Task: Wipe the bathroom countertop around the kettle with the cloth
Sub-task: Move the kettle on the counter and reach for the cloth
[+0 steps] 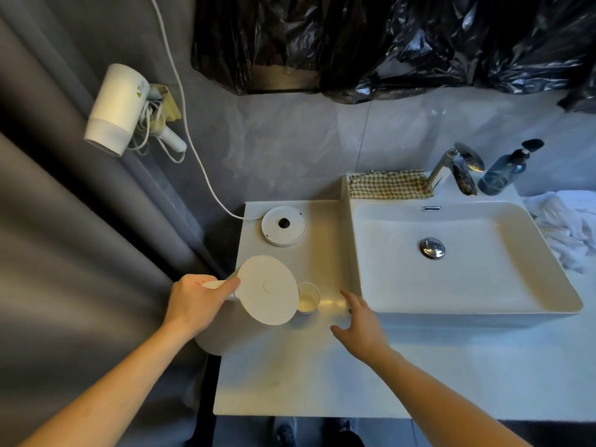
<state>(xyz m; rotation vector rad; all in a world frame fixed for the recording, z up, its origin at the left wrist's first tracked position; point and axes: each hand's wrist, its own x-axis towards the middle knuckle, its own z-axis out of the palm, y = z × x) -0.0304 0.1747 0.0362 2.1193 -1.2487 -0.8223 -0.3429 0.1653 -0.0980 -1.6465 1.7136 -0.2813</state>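
Yonder, cloth [390,185] beyond both hands

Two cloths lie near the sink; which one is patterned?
The checked cloth on the ledge behind the sink, left of the tap. The other, a crumpled cloth right of the sink, is plain white.
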